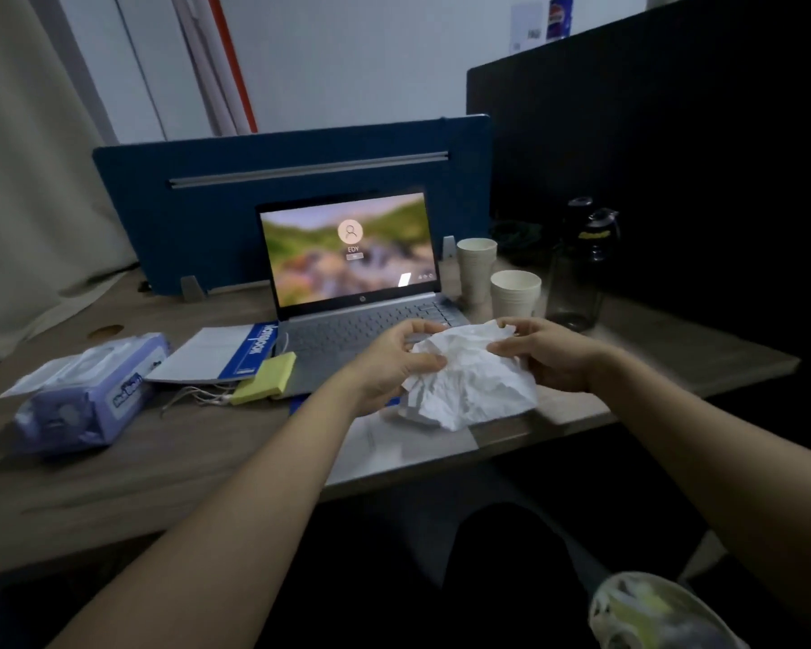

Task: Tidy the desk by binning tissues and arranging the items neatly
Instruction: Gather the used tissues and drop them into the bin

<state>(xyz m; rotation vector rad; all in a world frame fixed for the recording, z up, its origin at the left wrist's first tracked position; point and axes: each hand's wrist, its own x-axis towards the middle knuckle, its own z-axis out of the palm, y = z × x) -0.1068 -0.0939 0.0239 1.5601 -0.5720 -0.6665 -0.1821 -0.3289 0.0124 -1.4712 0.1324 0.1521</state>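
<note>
We note a lined bin (647,611) nearest us at five o'clock below the desk (160,484) edge, and above it our left hand (389,363) and right hand (548,353) both gripping the crumpled tissue (469,381), forearms converging, right arm the nearer to that bin.

The laptop (352,260) screen reads "EDY"; the notebook (235,353) cover reads "Notebook".
</note>
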